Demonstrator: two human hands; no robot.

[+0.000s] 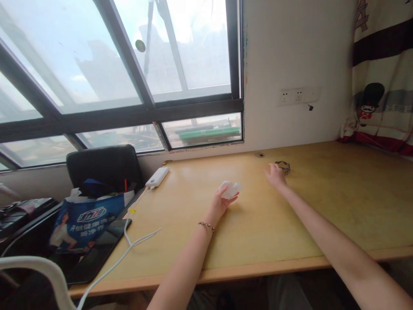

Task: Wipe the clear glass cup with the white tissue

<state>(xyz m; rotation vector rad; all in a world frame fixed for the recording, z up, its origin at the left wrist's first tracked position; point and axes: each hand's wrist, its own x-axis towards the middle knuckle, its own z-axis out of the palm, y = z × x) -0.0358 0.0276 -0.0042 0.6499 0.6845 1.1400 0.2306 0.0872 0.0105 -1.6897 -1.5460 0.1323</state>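
My left hand [220, 204] rests on the wooden desk [322, 206] near its middle, fingers closed on a crumpled white tissue [230, 189]. A thin bead bracelet circles that wrist. My right hand [275, 175] reaches farther back over the desk, fingers stretched out and holding nothing, its tips just left of a small dark hair tie [284, 166] lying on the wood.
A white power bank [157, 177] with a white cable [129, 249] lies at the desk's left. A dark tablet [97, 254] and a blue printed bag [87, 219] sit at the left edge, before a black chair [103, 165]. Wall sockets [297, 96] and a curtain [380, 86] are behind.
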